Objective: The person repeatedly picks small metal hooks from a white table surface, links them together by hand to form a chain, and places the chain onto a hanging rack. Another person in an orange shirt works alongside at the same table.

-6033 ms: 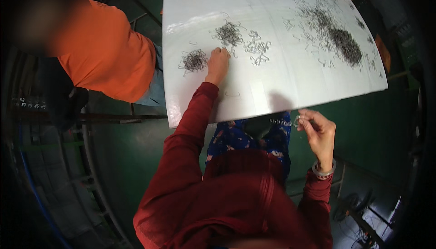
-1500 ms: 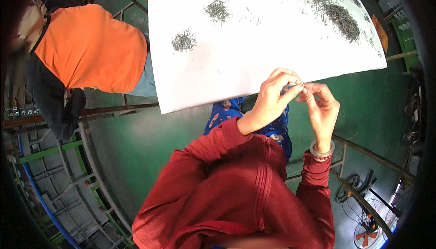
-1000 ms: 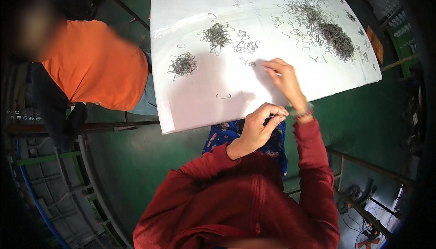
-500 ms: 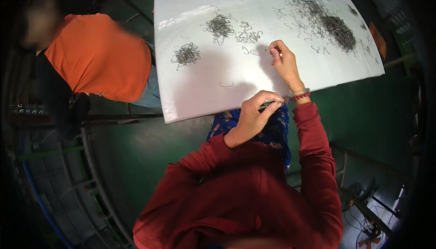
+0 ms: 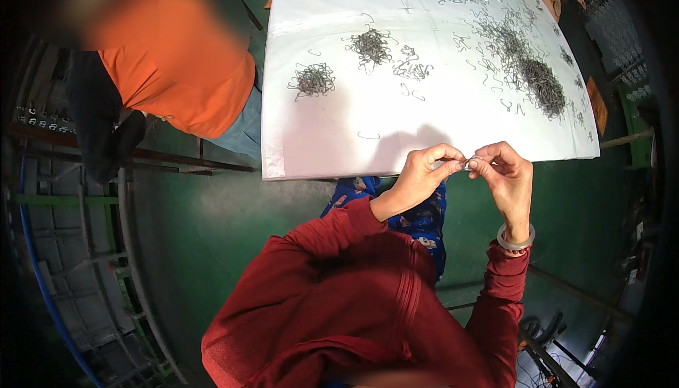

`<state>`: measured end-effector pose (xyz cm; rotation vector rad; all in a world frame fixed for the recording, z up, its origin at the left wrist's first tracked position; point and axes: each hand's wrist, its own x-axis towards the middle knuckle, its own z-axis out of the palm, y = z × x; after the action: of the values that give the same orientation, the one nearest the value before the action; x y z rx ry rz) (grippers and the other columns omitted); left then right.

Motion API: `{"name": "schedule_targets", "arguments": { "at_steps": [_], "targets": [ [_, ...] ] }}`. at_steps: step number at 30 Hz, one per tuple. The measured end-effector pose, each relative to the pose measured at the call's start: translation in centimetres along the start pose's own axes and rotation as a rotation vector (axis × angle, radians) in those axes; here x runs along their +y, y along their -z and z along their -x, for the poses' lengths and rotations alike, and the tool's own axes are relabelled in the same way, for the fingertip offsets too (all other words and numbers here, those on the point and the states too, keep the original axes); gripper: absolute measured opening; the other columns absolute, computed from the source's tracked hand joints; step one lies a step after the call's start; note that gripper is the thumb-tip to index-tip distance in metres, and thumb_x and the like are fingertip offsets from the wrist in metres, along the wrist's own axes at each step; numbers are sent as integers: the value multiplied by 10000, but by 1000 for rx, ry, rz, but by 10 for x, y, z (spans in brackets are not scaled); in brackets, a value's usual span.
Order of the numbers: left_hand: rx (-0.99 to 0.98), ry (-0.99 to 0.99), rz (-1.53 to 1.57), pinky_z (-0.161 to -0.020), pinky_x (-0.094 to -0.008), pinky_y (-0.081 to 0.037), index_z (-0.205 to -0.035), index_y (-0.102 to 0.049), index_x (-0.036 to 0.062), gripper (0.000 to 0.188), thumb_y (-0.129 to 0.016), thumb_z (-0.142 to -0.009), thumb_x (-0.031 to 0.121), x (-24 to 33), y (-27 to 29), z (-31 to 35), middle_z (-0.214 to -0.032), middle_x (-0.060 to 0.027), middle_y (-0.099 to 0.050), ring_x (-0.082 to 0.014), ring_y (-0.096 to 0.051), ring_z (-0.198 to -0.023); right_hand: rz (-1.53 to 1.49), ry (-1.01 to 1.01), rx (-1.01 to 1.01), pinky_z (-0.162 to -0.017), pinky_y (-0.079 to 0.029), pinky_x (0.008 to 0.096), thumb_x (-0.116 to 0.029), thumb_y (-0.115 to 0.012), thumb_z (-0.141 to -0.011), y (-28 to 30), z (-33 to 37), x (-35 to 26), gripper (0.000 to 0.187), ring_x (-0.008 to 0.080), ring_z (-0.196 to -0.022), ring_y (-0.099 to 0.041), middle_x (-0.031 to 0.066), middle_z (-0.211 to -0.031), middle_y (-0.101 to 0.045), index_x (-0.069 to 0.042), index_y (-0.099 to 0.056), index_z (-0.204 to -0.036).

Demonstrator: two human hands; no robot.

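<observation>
Wire hooks (image 5: 542,89) lay heaped across the desk (image 5: 322,144), much seemingly left, finished work unclear; my left hand (image 5: 426,170) and right hand (image 5: 511,179) pinched a small metal piece (image 5: 467,164).

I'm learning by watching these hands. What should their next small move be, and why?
Perhaps steady the left hand and gently turn the right hand: both hands' fingertips meet around a small shiny piece near the white tabletop's near edge. Its exact seating is too small to tell.

Right hand (image 5: 507,176) back at left hand (image 5: 423,174)
</observation>
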<state>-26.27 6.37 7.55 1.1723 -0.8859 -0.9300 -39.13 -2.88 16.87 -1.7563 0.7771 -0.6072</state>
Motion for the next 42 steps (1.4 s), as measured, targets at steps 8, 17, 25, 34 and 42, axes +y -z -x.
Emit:
{"name": "schedule_targets", "arguments": {
  "at_steps": [8, 17, 25, 34, 42],
  "targets": [
    [-83, 52, -79, -793, -253, -509, -1031, -646, 13, 168, -675, -884, 88, 7, 13, -1, -958, -44, -687, -104, -623, -911, 23, 117, 73, -595, -538, 234, 74, -689, -808, -7, -2, -7, 37, 130, -669, -661, 95, -782, -691, 61, -654, -810],
    [434, 1, -820, -621, -359, -483, -787, -667, -12, 375, -560, -943, 311, -31, 139, -92, -681, -167, -649, -254, -639, -643, -81, 55, 98, -607, -544, 241, 95, -685, -804, -9, 4, -11, 33, 133, -674, -659, 109, -791, -692, 68, -667, -809],
    [504, -63, -1342, -668, -472, -504, -772, -677, 22, 228, -624, -873, 220, -97, 185, -140, -804, -195, -631, -395, -629, -728, -95, 30, 88, -615, -547, 235, 85, -665, -827, -5, 17, -10, 12, 123, -685, -655, 103, -805, -685, 79, -656, -831],
    [320, -250, -797, -665, -430, -501, -849, -636, -2, 103, -588, -883, 82, -67, 150, -96, -800, -205, -635, -352, -637, -757, -140, 37, 70, -651, -532, 234, 45, -646, -866, -7, 23, -5, 38, 119, -693, -639, 90, -801, -674, 81, -650, -880],
    [-20, -69, -198, -728, -297, -569, -974, -648, -19, 120, -650, -883, 61, 20, 57, -60, -914, -99, -680, -170, -666, -831, -196, -2, 105, -698, -551, 240, 18, -601, -905, -3, 27, 11, 117, 132, -753, -653, 95, -847, -680, 78, -655, -990]
  ]
}}
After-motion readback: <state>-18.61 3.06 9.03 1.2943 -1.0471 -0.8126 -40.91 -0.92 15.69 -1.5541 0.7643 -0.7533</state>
